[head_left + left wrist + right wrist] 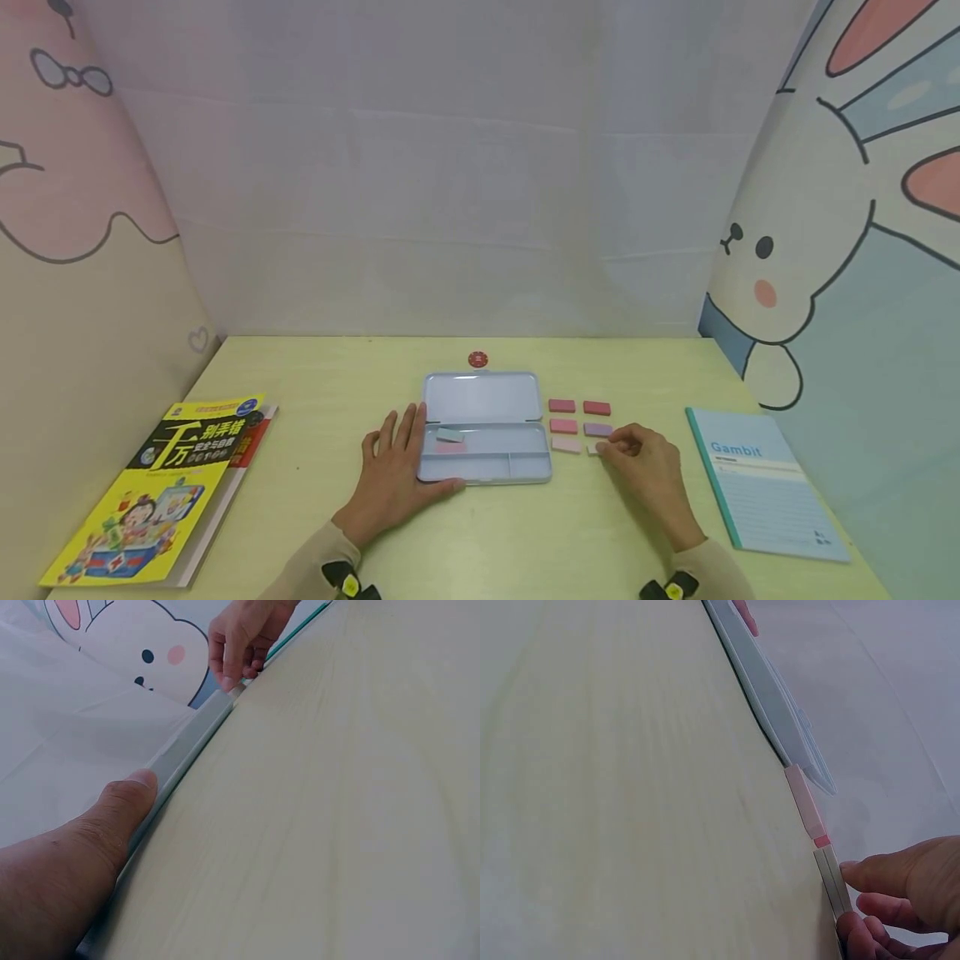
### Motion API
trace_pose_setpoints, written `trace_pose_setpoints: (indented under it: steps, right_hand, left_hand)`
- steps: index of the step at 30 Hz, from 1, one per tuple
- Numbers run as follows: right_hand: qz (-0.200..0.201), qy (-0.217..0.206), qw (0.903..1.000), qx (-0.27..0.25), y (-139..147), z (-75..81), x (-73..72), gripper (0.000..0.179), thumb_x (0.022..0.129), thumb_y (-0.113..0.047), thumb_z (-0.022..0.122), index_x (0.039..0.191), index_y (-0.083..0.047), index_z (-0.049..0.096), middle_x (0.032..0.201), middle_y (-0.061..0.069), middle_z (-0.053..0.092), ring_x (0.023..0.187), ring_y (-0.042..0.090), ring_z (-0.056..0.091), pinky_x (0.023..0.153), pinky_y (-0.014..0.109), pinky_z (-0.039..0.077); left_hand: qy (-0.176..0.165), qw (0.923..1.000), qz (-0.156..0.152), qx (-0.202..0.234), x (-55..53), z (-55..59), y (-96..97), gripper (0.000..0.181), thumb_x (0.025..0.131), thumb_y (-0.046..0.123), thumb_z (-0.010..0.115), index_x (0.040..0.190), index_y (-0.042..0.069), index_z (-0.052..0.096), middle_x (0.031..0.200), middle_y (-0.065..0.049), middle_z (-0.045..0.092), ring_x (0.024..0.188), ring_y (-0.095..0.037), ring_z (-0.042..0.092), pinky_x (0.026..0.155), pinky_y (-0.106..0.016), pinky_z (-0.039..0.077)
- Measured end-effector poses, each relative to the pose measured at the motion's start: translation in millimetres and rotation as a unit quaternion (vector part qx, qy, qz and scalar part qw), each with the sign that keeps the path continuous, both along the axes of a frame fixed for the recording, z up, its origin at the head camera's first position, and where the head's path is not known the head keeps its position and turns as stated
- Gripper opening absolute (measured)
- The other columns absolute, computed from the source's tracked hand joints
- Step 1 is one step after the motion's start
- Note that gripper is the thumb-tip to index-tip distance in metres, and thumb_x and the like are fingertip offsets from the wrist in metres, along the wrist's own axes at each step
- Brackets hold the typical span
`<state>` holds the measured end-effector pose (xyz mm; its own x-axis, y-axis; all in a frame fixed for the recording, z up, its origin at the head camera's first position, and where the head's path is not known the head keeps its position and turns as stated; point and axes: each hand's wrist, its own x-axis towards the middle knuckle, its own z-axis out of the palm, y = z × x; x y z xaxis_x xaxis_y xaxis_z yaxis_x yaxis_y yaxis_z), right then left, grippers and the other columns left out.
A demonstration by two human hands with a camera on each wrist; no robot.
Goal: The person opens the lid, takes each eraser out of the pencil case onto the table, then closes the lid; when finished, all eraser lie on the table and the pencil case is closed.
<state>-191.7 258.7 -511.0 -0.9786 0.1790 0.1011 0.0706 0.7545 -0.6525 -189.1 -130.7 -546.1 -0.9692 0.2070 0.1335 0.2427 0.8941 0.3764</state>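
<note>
A pale blue-grey case (457, 468) lies open on the table, its lid (480, 398) folded back. My left hand (393, 475) rests at the case's left side with straight, spread fingers, and the thumb touches the front edge. Inside the upper compartment lie a light blue block (450, 435) and a pink block (451, 447). My right hand (648, 467) pinches a whitish-grey block (831, 881) between thumb and fingers, low at the table. Beside it stand a light pink block (566, 446), a lilac block (597, 430) and several deeper pink ones (563, 426).
A red round chip (477, 359) lies behind the lid. Yellow-covered books (150, 500) lie at the left, a light blue notebook (765, 483) at the right. A white cloth wall (450, 208) closes off the back.
</note>
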Motion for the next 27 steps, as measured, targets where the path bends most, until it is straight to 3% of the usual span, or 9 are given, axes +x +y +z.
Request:
trace_pose_setpoints:
  steps: [5, 9, 17, 21, 27]
  right_hand:
    - [0.003, 0.002, 1.0, -0.006, -0.5, -0.9, -1.1, 0.022, 0.093, -0.026, 0.084, 0.103, -0.007, 0.078, 0.093, 0.007, 0.077, 0.084, 0.015, 0.066, 0.074, 0.024, 0.049]
    - [0.014, 0.029, 0.9994, -0.014, -4.3, 0.2, -2.4, 0.018, 0.092, -0.019, 0.084, 0.104, -0.008, 0.077, 0.092, 0.007, 0.074, 0.083, 0.013, 0.062, 0.074, 0.021, 0.048]
    - [0.043, 0.095, 0.9932, -0.053, -21.6, 9.3, -7.0, 0.011, 0.089, -0.003, 0.077, 0.097, -0.01, 0.074, 0.074, -0.001, 0.057, 0.065, 0.002, 0.045, 0.058, 0.021, 0.037]
    - [0.052, 0.096, 0.9917, -0.067, -31.5, 10.9, -11.1, 0.017, 0.085, 0.0, 0.072, 0.097, -0.011, 0.074, 0.074, -0.002, 0.057, 0.065, 0.002, 0.047, 0.059, 0.02, 0.04]
    - [0.063, 0.064, 0.9921, -0.088, -46.8, 14.3, -14.0, 0.02, 0.084, 0.001, 0.069, 0.101, -0.009, 0.073, 0.076, 0.0, 0.055, 0.07, 0.011, 0.049, 0.061, 0.023, 0.039]
  left_hand:
    - [0.004, 1.0, 0.001, -0.002, 0.5, -0.3, -0.7, 0.132, 0.08, 0.088, 0.068, 0.173, 0.008, 0.017, 0.176, -0.023, 0.029, 0.163, -0.052, 0.022, 0.122, -0.072, 0.021]
    - [-0.006, 1.0, -0.001, -0.002, 0.2, 0.7, -0.6, 0.132, 0.081, 0.087, 0.068, 0.173, 0.009, 0.015, 0.178, -0.022, 0.027, 0.165, -0.051, 0.019, 0.122, -0.071, 0.019]
    - [0.007, 1.0, 0.001, -0.004, 0.3, 0.6, 0.4, 0.132, 0.08, 0.087, 0.069, 0.172, 0.007, 0.019, 0.176, -0.022, 0.03, 0.163, -0.051, 0.023, 0.122, -0.072, 0.021]
    - [0.006, 1.0, 0.002, -0.007, 0.1, 0.9, 0.6, 0.132, 0.08, 0.087, 0.069, 0.172, 0.007, 0.019, 0.176, -0.022, 0.031, 0.163, -0.051, 0.023, 0.122, -0.072, 0.022]
    - [0.004, 1.0, 0.002, -0.007, -0.2, 2.0, 0.3, 0.131, 0.08, 0.086, 0.068, 0.172, 0.007, 0.02, 0.177, -0.021, 0.031, 0.163, -0.051, 0.024, 0.122, -0.072, 0.022]
